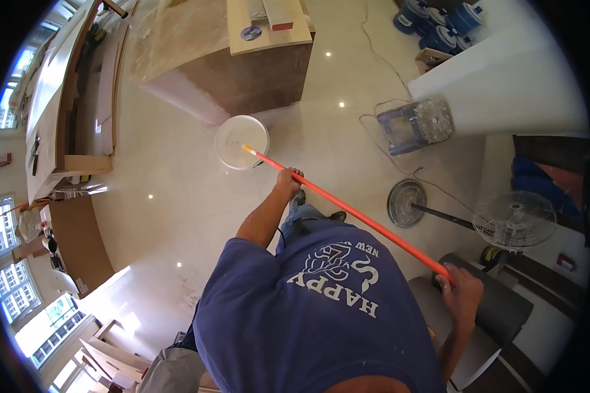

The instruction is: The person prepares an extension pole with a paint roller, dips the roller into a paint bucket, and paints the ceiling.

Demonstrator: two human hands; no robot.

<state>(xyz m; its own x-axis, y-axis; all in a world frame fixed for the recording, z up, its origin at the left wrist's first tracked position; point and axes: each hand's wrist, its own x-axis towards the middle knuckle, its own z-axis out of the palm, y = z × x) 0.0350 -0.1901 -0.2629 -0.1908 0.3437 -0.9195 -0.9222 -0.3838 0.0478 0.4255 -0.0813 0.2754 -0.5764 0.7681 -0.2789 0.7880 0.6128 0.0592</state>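
A long orange pole (367,219) runs diagonally across my body. My left hand (290,177) is wrapped round it near its front part. Out to the right, my right hand (462,288) grips the rear end of the pole. The pole's pale yellow front tip reaches over the rim of a round white bucket (221,149) on the floor. Something whitish fills part of the bucket; whether the tip touches it I cannot tell.
A brown wooden box (256,78) with boards on top stands behind the bucket. To the right are a dusty step stool (416,124), a trailing cord, a pedestal fan (514,221) and a grey roll (498,308). Blue water jugs (439,39) stand at upper right, a workbench (85,164) at left.
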